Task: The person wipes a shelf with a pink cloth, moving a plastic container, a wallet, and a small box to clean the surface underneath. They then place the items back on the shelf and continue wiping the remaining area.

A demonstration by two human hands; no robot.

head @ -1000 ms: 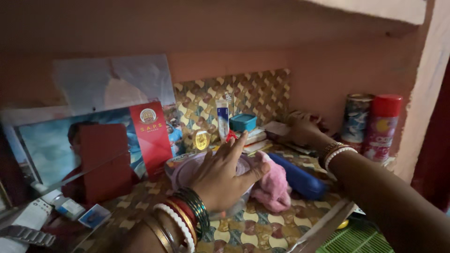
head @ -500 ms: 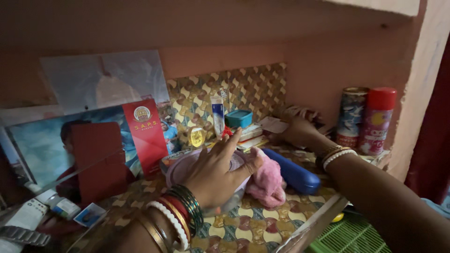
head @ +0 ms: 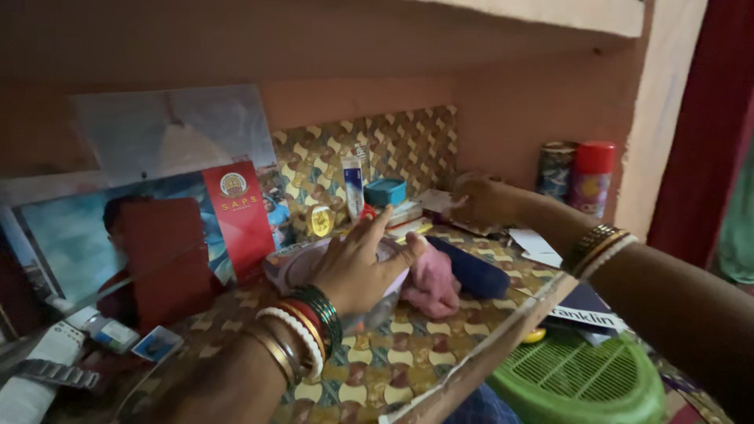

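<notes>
Left hand (head: 361, 267) lies flat, fingers spread, on the lid of a round plastic container (head: 314, 271) mid-shelf, apparently steadying it; right hand (head: 475, 202) reaches the rear corner among papers, grip unclear; pink cloth (head: 432, 279) touches the container.

Round clear tub (head: 377, 310) w/ pale lilac lid (head: 302, 267), upright on patterned shelf (head: 393, 361), mid-front. Pink cloth (head: 432, 279) touching its right side, blue case (head: 475, 271) just beyond.
</notes>
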